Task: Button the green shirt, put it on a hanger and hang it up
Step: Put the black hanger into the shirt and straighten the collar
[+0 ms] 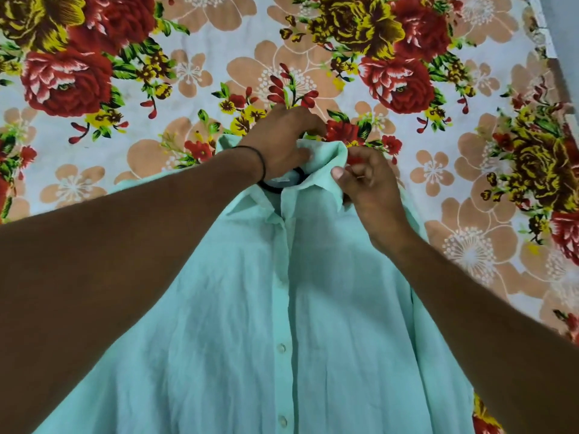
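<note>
Floral sheet [313, 48] under shirt [238, 324]; L forearm [125, 242] across.

The green shirt [329, 308] is thin woven cloth, matt and softly creased. Its buttons [281, 348] look like pale plastic with a slight gloss. The sheet [219, 51] under it is printed cloth, matt. The hanger [302, 171] at the collar looks black and smooth.

Floral sheet [438, 170] spread flat, red roses and peach blossoms printed on white; grey strip [564, 20] noted at far right corner
</note>
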